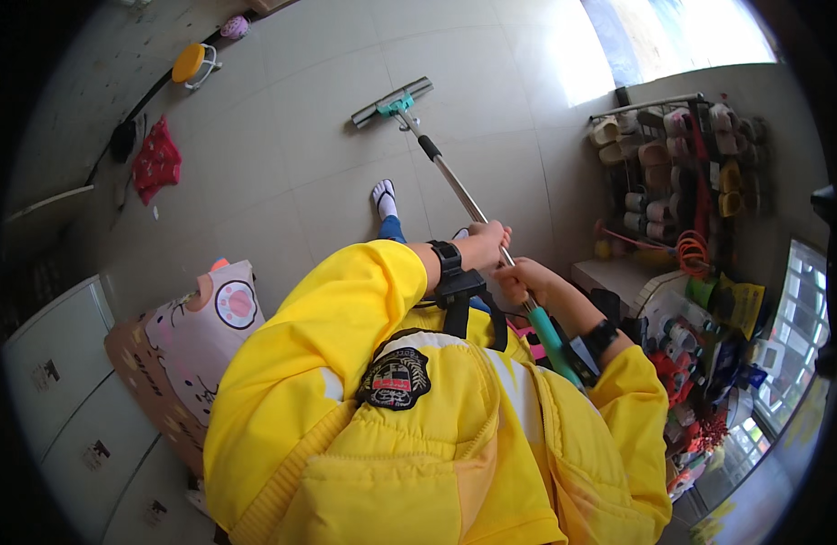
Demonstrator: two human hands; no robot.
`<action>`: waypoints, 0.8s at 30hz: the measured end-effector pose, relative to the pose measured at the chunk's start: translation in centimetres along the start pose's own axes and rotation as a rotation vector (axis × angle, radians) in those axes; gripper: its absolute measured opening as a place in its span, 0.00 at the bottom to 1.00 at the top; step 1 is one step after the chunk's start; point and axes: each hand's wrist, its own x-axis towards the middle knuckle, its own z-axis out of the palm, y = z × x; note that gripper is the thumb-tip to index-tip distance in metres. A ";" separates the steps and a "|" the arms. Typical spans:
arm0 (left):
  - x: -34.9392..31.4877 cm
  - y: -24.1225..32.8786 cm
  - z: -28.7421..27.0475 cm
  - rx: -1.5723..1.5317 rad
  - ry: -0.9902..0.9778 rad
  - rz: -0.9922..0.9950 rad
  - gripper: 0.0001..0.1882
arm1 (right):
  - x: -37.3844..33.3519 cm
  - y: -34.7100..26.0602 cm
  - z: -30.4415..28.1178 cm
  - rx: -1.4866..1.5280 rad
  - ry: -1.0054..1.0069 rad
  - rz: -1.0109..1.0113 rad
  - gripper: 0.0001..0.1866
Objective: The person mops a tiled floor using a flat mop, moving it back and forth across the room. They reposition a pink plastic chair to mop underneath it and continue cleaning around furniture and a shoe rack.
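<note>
Both my hands grip the long metal pole of a sponge mop (457, 189). My left hand (488, 242) is closed around the pole farther toward the mop head. Just behind it, nearer my body, my right hand (531, 281) is wrapped around the pole above its teal handle grip (551, 341). The wide, flat mop head (393, 103) with a teal bracket lies on the tiled floor ahead of me, slanting up to the right. One of my feet, in a flip-flop (385, 198), stands on the tiles to the left of the pole.
A rack of shoes and slippers (659, 163) stands at the right, with an orange coiled hose (694, 253) and cluttered items below. Leftward are a yellow-topped stool (190, 64), a red cloth (156, 162), a pink-and-brown covered thing (187, 341) and white cabinets (69, 381).
</note>
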 end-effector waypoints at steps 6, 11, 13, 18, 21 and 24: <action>-0.9 -1.3 0.2 0.015 0.095 0.038 0.10 | -0.5 1.5 0.4 -0.044 0.077 -0.022 0.10; 1.5 4.0 -1.6 -0.065 0.034 -0.017 0.08 | 2.9 -2.5 2.6 0.111 -0.010 0.142 0.18; 2.5 7.4 -2.3 -0.022 0.028 0.022 0.08 | 4.6 -4.9 3.9 0.092 -0.062 0.113 0.17; 4.0 15.0 -4.5 0.106 0.012 0.130 0.09 | 8.5 -10.3 8.4 0.131 -0.065 0.020 0.15; 4.3 18.4 -6.2 0.117 -0.001 0.147 0.09 | 10.4 -12.2 11.0 0.165 -0.050 0.006 0.17; 4.2 18.0 -6.8 0.147 -0.033 0.141 0.08 | 10.4 -11.6 11.1 0.187 -0.044 0.005 0.16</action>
